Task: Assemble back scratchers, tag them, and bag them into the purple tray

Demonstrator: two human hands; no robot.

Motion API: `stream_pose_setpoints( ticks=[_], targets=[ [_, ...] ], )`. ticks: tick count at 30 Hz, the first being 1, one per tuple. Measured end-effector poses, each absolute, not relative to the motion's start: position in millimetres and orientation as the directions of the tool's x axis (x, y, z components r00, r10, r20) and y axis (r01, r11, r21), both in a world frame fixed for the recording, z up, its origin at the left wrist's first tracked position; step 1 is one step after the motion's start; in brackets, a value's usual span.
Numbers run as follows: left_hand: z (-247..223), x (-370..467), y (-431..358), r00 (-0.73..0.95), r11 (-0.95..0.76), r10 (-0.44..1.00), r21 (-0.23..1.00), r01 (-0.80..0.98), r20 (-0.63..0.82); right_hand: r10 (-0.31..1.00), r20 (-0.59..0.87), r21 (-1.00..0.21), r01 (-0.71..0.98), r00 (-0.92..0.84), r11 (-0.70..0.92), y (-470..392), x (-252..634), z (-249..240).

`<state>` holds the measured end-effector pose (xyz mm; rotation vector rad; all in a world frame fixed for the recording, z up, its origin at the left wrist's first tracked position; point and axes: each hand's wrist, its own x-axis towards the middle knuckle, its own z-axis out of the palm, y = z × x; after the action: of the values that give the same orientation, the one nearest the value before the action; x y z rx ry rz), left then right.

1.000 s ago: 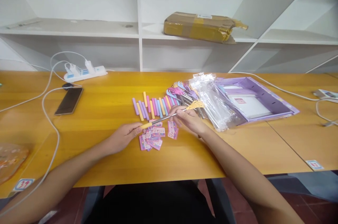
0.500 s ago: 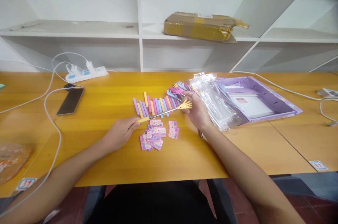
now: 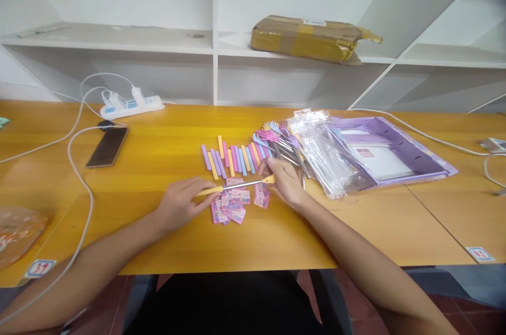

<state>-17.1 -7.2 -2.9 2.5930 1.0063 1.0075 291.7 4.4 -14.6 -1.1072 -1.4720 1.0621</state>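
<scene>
A metal rod with yellow ends, the back scratcher (image 3: 242,185), spans my two hands. My left hand (image 3: 182,200) holds its yellow handle, and my right hand (image 3: 285,181) closes round the yellow hand-shaped end, mostly covering it. Below the rod lie small pink and purple cards (image 3: 233,206). Behind it is a row of pastel tubes (image 3: 239,160) in yellow, pink, purple and blue. A pile of scratchers (image 3: 282,140) with coloured hand-shaped heads rests just beyond my right hand.
Clear plastic bags (image 3: 326,161) lean against an open purple box (image 3: 403,150) on the right. A phone (image 3: 106,147), a white power strip (image 3: 132,107) and cables are at left. A taped carton (image 3: 308,40) sits on the shelf.
My right hand has moved down and closed over the scratcher's yellow head, which was showing before. The rod is lower and nearer level, over the cards.
</scene>
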Motion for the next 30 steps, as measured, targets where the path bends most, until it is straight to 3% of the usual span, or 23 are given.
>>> stream_pose_setpoints(
  ticks=[8,22,26,30],
  targets=[
    [-6.8,-8.1,-18.5,0.525,-0.751,0.658,0.415,0.514,0.540,0.961,0.254,-0.951,0.154,-0.109,0.268,-13.0,262.1,-19.6],
    [-10.9,-1.6,-27.9,0.510,-0.747,0.661,0.421,0.514,0.551,0.973,0.194,-0.979,0.045,-0.125,0.201,-23.9,241.6,-41.3],
    [-6.3,-9.8,-11.5,0.548,-0.739,0.673,0.462,0.490,0.496,0.960,0.248,-0.953,0.147,-0.126,0.266,-19.3,243.2,-32.8],
    [11.7,-27.7,19.5,0.638,-0.661,0.724,0.527,0.534,0.262,0.917,0.271,-0.786,0.484,-0.291,0.385,-14.9,256.3,-7.2]
  ],
)
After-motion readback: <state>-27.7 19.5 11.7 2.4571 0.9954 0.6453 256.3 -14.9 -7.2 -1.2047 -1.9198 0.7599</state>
